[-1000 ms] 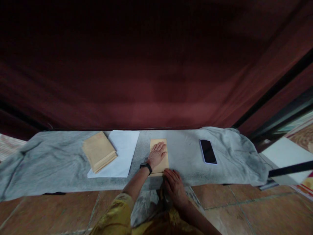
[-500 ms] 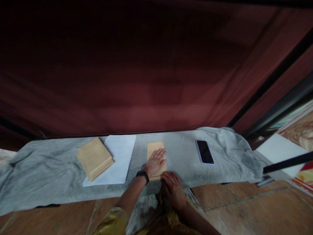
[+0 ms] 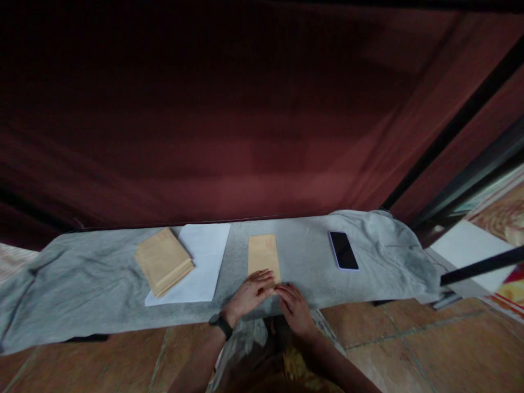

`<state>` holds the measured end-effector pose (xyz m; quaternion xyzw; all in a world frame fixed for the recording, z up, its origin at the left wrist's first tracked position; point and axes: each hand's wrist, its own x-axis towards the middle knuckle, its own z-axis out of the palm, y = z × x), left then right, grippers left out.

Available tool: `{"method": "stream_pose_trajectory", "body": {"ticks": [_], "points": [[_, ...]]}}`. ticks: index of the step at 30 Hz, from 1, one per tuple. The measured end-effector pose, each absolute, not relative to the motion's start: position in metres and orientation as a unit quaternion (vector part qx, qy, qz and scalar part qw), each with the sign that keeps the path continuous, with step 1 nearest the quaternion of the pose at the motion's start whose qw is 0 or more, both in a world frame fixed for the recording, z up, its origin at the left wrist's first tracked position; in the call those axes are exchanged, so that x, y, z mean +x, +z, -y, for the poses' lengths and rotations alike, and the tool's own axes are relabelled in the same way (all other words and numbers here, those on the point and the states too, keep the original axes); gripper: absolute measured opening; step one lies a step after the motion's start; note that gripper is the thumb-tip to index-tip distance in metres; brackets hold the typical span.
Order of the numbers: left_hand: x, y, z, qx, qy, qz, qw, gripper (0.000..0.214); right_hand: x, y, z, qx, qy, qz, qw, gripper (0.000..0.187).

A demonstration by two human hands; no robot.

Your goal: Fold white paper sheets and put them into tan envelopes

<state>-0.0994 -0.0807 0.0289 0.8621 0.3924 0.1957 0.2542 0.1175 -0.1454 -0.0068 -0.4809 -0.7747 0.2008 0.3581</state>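
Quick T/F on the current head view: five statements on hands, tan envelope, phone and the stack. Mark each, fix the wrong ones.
1. The left hand and right hand are both at the near end of the tan envelope. True.
2. The phone lies on the grey cloth. True.
3. The right hand holds the phone. False: it is at the near right corner of the tan envelope.
4. The envelope stack overlaps the white paper. True.
5. The envelope stack is right of the phone. False: it is well to the left.
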Motion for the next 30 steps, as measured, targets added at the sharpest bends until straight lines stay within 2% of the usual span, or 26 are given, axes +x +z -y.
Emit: {"method": "stream_pose_trajectory", "body": {"ticks": [4, 7, 13, 15, 23, 30], "points": [[-0.117, 0.026, 0.105, 0.840, 0.241, -0.410, 0.262, 0.035, 0.131, -0.003, 0.126, -0.470, 0.288, 0.756, 0.353, 0.032], [-0.121, 0.023, 0.114, 0.820, 0.272, -0.434, 0.254, 0.030, 0.134, 0.003, 0.101, -0.465, 0.295, 0.764, 0.335, 0.038], [-0.114, 0.023, 0.117, 0.810, 0.300, -0.450, 0.229, 0.020, 0.125, 0.011, 0.050, -0.419, 0.172, 0.880, 0.142, 0.048], [-0.113, 0.024, 0.117, 0.811, 0.298, -0.450, 0.226, 0.020, 0.122, 0.010, 0.036, -0.423, 0.133, 0.890, 0.105, 0.050], [-0.111, 0.028, 0.119, 0.808, 0.294, -0.462, 0.218, 0.022, 0.106, 0.003, -0.011, -0.460, 0.070, 0.880, 0.100, 0.056], [-0.111, 0.027, 0.119, 0.809, 0.295, -0.462, 0.210, 0.021, 0.099, -0.004, -0.016, -0.483, 0.058, 0.869, 0.096, 0.059]]}}
